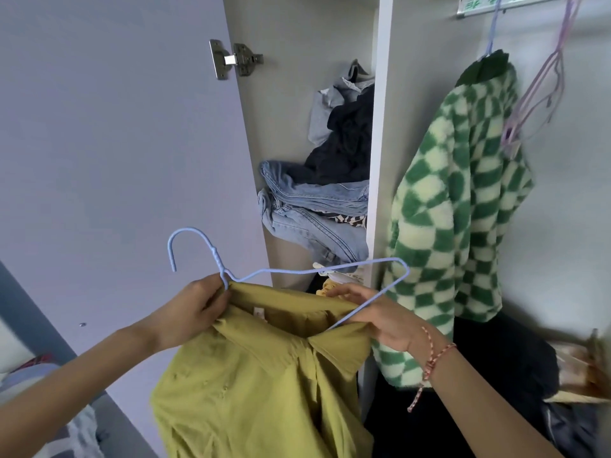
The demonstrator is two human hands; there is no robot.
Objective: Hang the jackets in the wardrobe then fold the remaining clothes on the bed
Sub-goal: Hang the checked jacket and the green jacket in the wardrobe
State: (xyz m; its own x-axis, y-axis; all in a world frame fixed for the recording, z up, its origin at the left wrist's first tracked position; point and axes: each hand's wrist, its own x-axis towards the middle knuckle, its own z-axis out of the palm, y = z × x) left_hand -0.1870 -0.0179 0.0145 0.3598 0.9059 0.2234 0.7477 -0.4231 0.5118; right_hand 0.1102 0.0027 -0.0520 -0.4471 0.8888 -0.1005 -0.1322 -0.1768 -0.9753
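Observation:
A mustard-yellow jacket (pixel 251 378) hangs from my hands in front of the open wardrobe. My left hand (pixel 193 309) pinches its collar together with the neck of a light-blue wire hanger (pixel 297 271). My right hand (pixel 377 317) grips the collar's right side, and the hanger's lower wire runs into the jacket there. The hanger's right end sticks out above the jacket. A green-and-cream checkered fleece jacket (pixel 453 219) hangs on a blue hanger (pixel 491 31) from the rail (pixel 479 4) at the upper right.
The wardrobe door (pixel 115 143) stands open on the left. A shelf compartment holds piled jeans (pixel 314 209) and dark clothes (pixel 347 140). Empty pink hangers (pixel 542 90) hang at the right. Dark items lie on the wardrobe floor (pixel 496 358). The bed's edge (pixel 39 391) shows bottom left.

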